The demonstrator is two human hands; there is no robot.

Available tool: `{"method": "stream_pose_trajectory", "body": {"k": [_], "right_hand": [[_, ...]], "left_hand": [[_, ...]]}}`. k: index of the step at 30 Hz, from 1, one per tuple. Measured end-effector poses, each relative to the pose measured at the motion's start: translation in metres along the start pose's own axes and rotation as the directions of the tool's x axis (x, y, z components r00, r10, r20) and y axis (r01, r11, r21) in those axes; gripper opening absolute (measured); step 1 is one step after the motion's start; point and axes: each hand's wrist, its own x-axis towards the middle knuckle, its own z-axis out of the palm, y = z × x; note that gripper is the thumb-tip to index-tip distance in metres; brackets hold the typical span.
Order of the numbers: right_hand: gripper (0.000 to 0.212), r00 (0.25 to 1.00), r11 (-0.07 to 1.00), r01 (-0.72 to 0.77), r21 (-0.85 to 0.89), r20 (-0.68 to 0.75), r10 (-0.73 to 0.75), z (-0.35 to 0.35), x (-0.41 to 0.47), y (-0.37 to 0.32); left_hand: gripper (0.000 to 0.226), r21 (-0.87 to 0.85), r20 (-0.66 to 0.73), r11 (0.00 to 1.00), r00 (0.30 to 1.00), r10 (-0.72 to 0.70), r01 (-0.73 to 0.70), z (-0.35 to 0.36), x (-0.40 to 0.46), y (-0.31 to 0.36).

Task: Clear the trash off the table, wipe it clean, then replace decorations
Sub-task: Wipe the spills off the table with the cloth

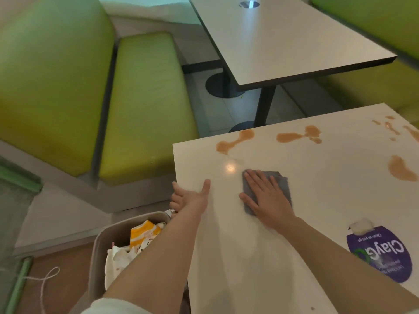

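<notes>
grey cloth (275, 189) lies flat on the white table (317, 196), near its left edge. our right hand (267, 197) presses it with straight, spread fingers. our left hand (192, 197) grasps the table's left edge, thumb on top. brown spills (235, 141) lie farther off. trash fills the bin (99, 250) at near left.

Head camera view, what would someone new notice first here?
Probably the brown spills blotched across the far part of the white table. Nearer, the right hand presses flat on a grey cloth while the left hand holds the table's left edge. Below that edge, a bin holds wrappers.
</notes>
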Motion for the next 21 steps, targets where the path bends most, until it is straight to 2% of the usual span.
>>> {"method": "stream_pose_trajectory", "body": {"k": [2,3,6,8,9,10,12,13,14,17,19,21], "right_hand": [[0.070,0.997,0.998,-0.062,-0.022,-0.043,0.061,0.002,0.018,-0.014],[0.067,0.999,0.999,-0.036,-0.031,-0.041,0.035,0.004,0.026,-0.025],[0.069,0.975,0.975,0.220,-0.008,0.020,-0.220,0.008,0.040,-0.049],[0.061,0.966,0.965,0.260,0.044,-0.027,-0.259,0.005,0.051,-0.040],[0.055,0.980,0.981,0.187,0.044,-0.076,-0.183,0.002,0.056,-0.030],[0.050,0.992,0.999,0.045,0.013,-0.116,-0.044,-0.002,0.061,-0.020],[0.048,0.959,0.971,-0.237,-0.039,-0.171,0.227,-0.007,0.066,-0.015],[0.048,0.946,0.960,-0.277,-0.037,-0.185,0.266,-0.007,0.068,-0.020],[0.048,0.953,0.968,-0.250,-0.025,-0.183,0.242,-0.005,0.071,-0.029],[0.046,0.987,0.999,-0.041,-0.013,-0.158,0.039,-0.001,0.070,-0.046],[0.042,0.958,0.987,-0.120,0.103,-0.248,0.142,-0.006,0.073,-0.038],[0.037,0.840,0.895,-0.276,0.350,-0.365,0.402,-0.014,0.085,-0.024]], "left_hand": [[0.112,-0.025,0.022,0.998,0.998,-0.058,0.059,-0.001,0.004,0.007],[0.109,-0.056,0.029,0.994,0.995,-0.093,0.094,0.000,0.007,0.011],[0.102,-0.113,0.020,0.976,0.983,-0.183,0.184,0.000,0.013,0.020],[0.100,-0.066,0.058,0.975,0.976,-0.210,0.214,-0.003,0.020,0.026],[0.099,-0.033,0.097,0.975,0.971,-0.218,0.222,-0.006,0.023,0.030],[0.098,-0.015,0.126,0.972,0.965,-0.232,0.236,-0.009,0.028,0.032],[0.096,-0.023,0.141,0.964,0.956,-0.258,0.264,-0.011,0.037,0.037],[0.095,-0.058,0.151,0.959,0.952,-0.267,0.278,-0.010,0.041,0.039],[0.094,-0.098,0.158,0.951,0.948,-0.275,0.292,-0.009,0.045,0.040],[0.094,-0.108,0.121,0.947,0.950,-0.289,0.302,-0.005,0.050,0.040],[0.091,-0.073,0.105,0.950,0.949,-0.296,0.304,-0.004,0.051,0.041],[0.087,-0.064,0.097,0.952,0.952,-0.291,0.298,-0.002,0.052,0.044]]}}
